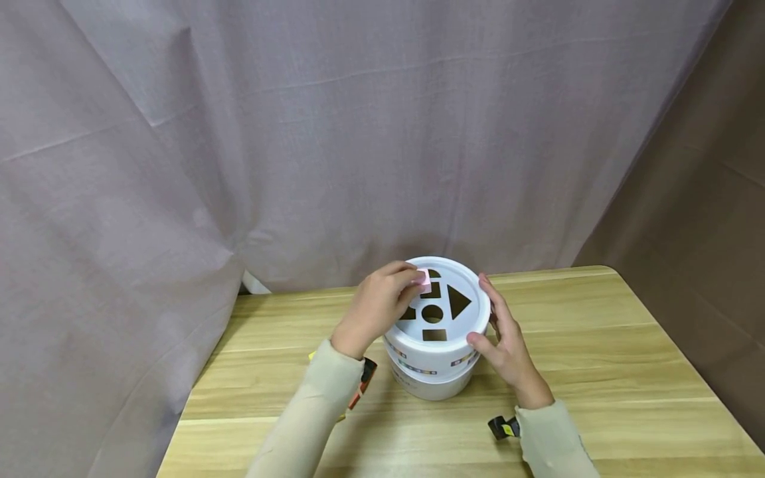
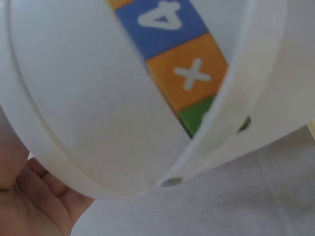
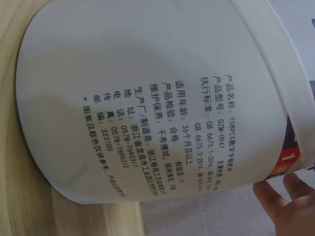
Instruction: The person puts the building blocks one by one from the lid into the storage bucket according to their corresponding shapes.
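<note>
A white bucket (image 1: 427,388) stands upright on the table, topped by a white lid (image 1: 457,334) with cut-out shapes, among them a triangle, a circle and rectangles. My left hand (image 1: 373,305) pinches a small pink block (image 1: 424,281) over the lid, beside a square cut-out. Part of the block is hidden by the fingers. With thumb on the rim and fingers along the far side, my right hand (image 1: 505,342) grips the lid's right edge. Printed number tiles show on the bucket (image 2: 98,98) in the left wrist view; printed text covers its wall (image 3: 98,64) in the right wrist view.
The wooden table (image 1: 597,358) meets a grey curtain (image 1: 358,146) at the back. A black and orange object (image 1: 366,378) shows beside the left sleeve, and a black and yellow object (image 1: 504,428) lies against the right cuff; their kinds are unclear.
</note>
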`<act>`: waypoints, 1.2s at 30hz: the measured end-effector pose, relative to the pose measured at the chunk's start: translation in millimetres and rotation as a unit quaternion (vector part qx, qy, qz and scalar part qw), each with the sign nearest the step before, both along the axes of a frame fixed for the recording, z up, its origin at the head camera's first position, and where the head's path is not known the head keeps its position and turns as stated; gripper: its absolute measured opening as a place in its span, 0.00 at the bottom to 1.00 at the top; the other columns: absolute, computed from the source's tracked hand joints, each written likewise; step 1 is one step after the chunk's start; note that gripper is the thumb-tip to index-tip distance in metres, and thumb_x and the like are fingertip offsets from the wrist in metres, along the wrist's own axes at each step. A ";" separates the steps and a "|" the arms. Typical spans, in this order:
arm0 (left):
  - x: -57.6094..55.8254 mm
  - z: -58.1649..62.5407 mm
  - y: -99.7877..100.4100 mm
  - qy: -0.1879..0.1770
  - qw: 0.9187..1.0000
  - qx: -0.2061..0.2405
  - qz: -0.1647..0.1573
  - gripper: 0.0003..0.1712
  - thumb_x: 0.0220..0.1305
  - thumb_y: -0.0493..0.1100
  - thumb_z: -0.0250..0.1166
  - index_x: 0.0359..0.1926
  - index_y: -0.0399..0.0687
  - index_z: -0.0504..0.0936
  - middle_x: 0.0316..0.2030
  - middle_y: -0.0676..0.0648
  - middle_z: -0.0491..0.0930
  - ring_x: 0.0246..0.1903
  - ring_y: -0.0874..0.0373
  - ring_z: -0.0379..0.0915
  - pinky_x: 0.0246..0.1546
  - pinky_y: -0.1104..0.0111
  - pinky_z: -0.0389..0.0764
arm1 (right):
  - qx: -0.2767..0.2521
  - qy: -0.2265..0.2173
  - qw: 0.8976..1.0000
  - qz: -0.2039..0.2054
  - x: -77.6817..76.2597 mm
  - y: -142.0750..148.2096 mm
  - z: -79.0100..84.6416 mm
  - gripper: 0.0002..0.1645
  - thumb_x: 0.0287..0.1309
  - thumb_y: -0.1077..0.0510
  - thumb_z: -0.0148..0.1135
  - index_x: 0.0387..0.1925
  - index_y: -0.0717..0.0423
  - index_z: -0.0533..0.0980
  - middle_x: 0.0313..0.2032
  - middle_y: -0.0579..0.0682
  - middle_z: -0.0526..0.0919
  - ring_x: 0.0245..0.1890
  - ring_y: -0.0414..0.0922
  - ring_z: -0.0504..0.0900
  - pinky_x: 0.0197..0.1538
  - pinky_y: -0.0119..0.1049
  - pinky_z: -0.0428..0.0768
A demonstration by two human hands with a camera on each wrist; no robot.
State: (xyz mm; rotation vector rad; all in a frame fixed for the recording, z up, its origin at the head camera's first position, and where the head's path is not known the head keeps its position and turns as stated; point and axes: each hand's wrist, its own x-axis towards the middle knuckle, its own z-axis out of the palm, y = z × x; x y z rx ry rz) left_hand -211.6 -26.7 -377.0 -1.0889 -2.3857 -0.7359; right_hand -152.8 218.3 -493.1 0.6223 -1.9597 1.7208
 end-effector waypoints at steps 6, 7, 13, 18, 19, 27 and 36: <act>0.3 0.9 6.5 -0.010 1.000 -0.006 -0.003 0.09 0.72 0.40 0.71 0.50 0.45 0.91 0.49 0.47 0.87 0.49 0.54 0.86 0.51 0.63 0.86 | 0.003 -0.001 1.000 -0.001 0.3 -1.1 -0.5 0.55 0.52 0.66 0.65 0.82 0.60 0.56 0.82 0.60 0.52 0.81 0.43 0.56 0.76 0.29 0.59; 0.5 0.9 7.7 -0.011 1.000 -0.009 -0.004 0.09 0.71 0.40 0.71 0.50 0.46 0.91 0.49 0.47 0.87 0.49 0.54 0.86 0.51 0.63 0.86 | 0.003 -0.001 1.000 -0.001 0.5 -1.3 -0.5 0.55 0.52 0.66 0.65 0.82 0.60 0.56 0.82 0.60 0.52 0.81 0.43 0.56 0.76 0.28 0.59; 0.0 -1.3 12.4 0.003 1.000 -0.023 -0.004 0.08 0.70 0.41 0.72 0.48 0.47 0.91 0.48 0.47 0.88 0.48 0.54 0.86 0.50 0.63 0.85 | 0.002 -0.004 1.000 0.001 0.7 -2.1 -2.5 0.54 0.54 0.66 0.65 0.82 0.59 0.56 0.82 0.60 0.52 0.81 0.42 0.56 0.76 0.28 0.59; -1.5 -4.1 12.7 0.015 1.000 -0.022 -0.012 0.08 0.68 0.40 0.74 0.47 0.46 0.91 0.47 0.47 0.88 0.48 0.53 0.86 0.51 0.62 0.85 | 0.004 -0.006 1.000 0.001 -0.1 -2.4 -3.3 0.54 0.54 0.65 0.65 0.82 0.59 0.55 0.83 0.60 0.52 0.80 0.42 0.57 0.76 0.29 0.59; -1.7 -4.4 12.5 0.016 1.000 -0.020 -0.014 0.08 0.68 0.40 0.74 0.46 0.46 0.91 0.46 0.47 0.88 0.47 0.53 0.86 0.52 0.62 0.85 | 0.004 -0.007 1.000 0.001 -0.3 -2.6 -3.0 0.54 0.54 0.65 0.64 0.82 0.59 0.55 0.83 0.60 0.52 0.80 0.42 0.57 0.76 0.29 0.59; -1.2 -5.7 11.6 0.015 0.999 -0.029 -0.012 0.08 0.66 0.41 0.76 0.45 0.46 0.92 0.44 0.48 0.89 0.45 0.54 0.87 0.51 0.64 0.85 | 0.003 -0.004 1.000 0.002 -1.4 -2.9 -3.2 0.54 0.54 0.65 0.64 0.82 0.59 0.55 0.83 0.60 0.52 0.80 0.42 0.57 0.76 0.28 0.59; 0.4 -6.5 9.8 -0.024 0.999 -0.045 -0.005 0.19 0.68 0.50 0.75 0.53 0.43 0.90 0.54 0.41 0.87 0.56 0.49 0.84 0.60 0.55 0.81 | -0.002 -0.004 1.000 0.007 -1.7 -2.8 -2.2 0.54 0.54 0.66 0.64 0.82 0.60 0.55 0.82 0.61 0.52 0.81 0.43 0.56 0.76 0.29 0.58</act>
